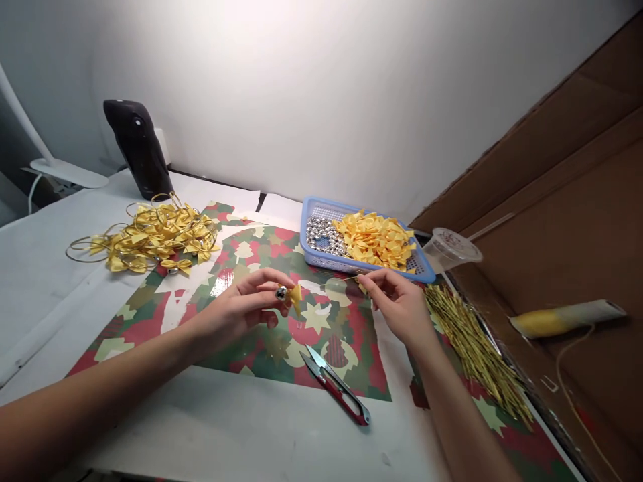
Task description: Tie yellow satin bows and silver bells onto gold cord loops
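Observation:
My left hand (246, 306) pinches a small silver bell (281, 292) together with a yellow satin ribbon bow (294, 298). My right hand (396, 302) is a short way to the right, its fingertips pinching a thin gold wire (341, 278) that runs toward the bow. A scrap of yellow shows at those fingertips, though its shape is hard to tell. Just beyond my hands stands a blue plastic basket (306, 231) holding loose silver bells (324, 235) and cut yellow ribbon pieces (374, 239).
Red-handled thread snips (337, 390) lie on camouflage-like Christmas paper (311, 335). A tangled heap of gold-looped yellow bows (153, 234) sits at left, gold wires (475, 351) at right. A plastic cup (449, 249) and cardboard wall (542, 201) bound the right.

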`<state>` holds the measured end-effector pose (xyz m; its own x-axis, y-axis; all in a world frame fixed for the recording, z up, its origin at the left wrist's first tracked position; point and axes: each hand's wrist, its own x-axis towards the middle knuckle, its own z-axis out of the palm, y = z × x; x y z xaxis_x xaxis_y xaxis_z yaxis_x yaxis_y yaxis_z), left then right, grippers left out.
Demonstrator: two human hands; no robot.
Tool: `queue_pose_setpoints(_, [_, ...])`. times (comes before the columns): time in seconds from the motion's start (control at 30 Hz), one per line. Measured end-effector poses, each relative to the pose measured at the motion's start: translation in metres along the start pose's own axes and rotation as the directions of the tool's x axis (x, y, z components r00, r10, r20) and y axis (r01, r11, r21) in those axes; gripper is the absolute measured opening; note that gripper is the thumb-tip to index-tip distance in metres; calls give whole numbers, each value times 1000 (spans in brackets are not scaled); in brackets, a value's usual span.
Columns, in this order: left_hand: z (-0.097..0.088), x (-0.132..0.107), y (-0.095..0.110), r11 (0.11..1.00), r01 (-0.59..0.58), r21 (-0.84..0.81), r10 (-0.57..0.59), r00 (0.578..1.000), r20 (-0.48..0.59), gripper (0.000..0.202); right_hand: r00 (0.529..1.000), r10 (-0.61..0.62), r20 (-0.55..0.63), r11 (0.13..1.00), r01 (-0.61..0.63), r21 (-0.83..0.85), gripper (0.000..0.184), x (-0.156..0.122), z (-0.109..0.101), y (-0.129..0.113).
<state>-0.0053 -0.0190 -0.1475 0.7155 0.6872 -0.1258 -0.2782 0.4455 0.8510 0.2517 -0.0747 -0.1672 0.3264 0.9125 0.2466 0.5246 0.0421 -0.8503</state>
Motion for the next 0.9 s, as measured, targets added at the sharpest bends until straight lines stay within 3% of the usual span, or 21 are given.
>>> queue_pose_setpoints(0.37, [1, 4, 14, 943, 73, -325, -114, 987, -110, 16, 995, 54, -90, 967, -29, 253, 34, 11, -12, -1])
queue_pose_setpoints(0.53, [2, 5, 17, 931, 56, -362, -118, 981, -152, 24, 996, 93, -10, 911, -81, 405, 38, 12, -14, -6])
queue_pose_setpoints(0.7, [1, 4, 18, 949, 32, -312, -94, 978, -185, 28, 990, 102, 93, 829, -136, 543, 40, 13, -14, -9])
queue_pose_setpoints(0.9, [0, 6, 18, 999, 36, -38, -43, 979, -199, 27, 996, 80, 47, 765, -91, 637, 33, 15, -18, -10])
